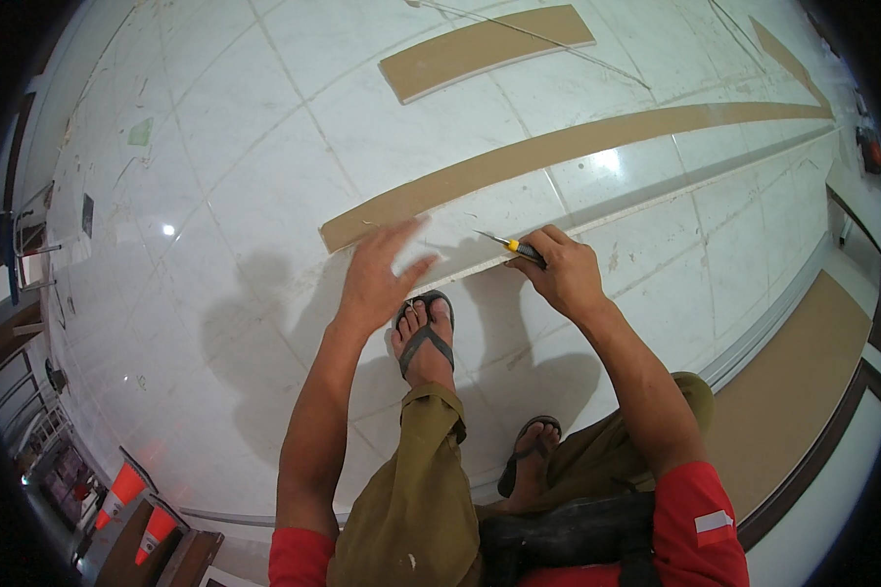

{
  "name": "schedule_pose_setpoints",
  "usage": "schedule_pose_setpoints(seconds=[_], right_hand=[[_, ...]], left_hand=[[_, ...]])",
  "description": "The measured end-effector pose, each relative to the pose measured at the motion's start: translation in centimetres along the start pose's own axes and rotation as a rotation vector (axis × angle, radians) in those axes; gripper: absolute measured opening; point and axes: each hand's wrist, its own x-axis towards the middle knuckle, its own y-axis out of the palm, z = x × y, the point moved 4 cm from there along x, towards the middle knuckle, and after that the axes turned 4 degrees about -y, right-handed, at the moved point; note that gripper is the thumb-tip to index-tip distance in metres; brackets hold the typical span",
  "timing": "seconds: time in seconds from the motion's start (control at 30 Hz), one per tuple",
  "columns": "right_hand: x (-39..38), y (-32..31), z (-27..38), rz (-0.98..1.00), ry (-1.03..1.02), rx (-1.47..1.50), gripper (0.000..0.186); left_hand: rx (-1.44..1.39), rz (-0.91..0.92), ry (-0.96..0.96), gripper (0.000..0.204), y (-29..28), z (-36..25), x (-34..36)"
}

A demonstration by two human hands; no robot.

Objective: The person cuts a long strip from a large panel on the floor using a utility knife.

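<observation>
My right hand (564,272) grips a utility knife (527,251) with a yellow and black handle, its blade out and pointing left. The same hand is at the thin white edge of a long narrow board strip (656,200), which seems to stand on edge; whether the fingers also grip it is unclear. My left hand (374,279) is slightly blurred, fingers spread, near the strip's left end with nothing visible in it. Just beyond lies a long brown-faced board strip (499,166), its left end close to my left fingertips. My sandalled foot (426,338) is by the standing strip's near end.
A shorter brown board piece (489,51) lies farther off on the white tiled floor (235,127), with a thin cord-like strip across it. A large brown board (793,391) is at the right. Orange cones (122,489) stand lower left.
</observation>
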Motion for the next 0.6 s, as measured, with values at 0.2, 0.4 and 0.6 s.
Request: schedule_pose_setpoints(seconds=[0.2, 0.4, 0.6], right_hand=[[0.1, 0.4, 0.0, 0.002, -0.014, 0.012, 0.026], [0.1, 0.3, -0.1, 0.015, -0.018, 0.009, 0.025], [-0.1, 0.3, -0.2, -0.002, -0.009, 0.019, 0.026]], left_hand=[[0.177, 0.121, 0.368, 0.029, 3.2, -0.9, -3.4], [0.342, -0.084, 0.51, 0.024, 3.5, -1.4, -4.8], [0.186, -0.121, 0.442, 0.019, 2.7, -1.4, -4.8]])
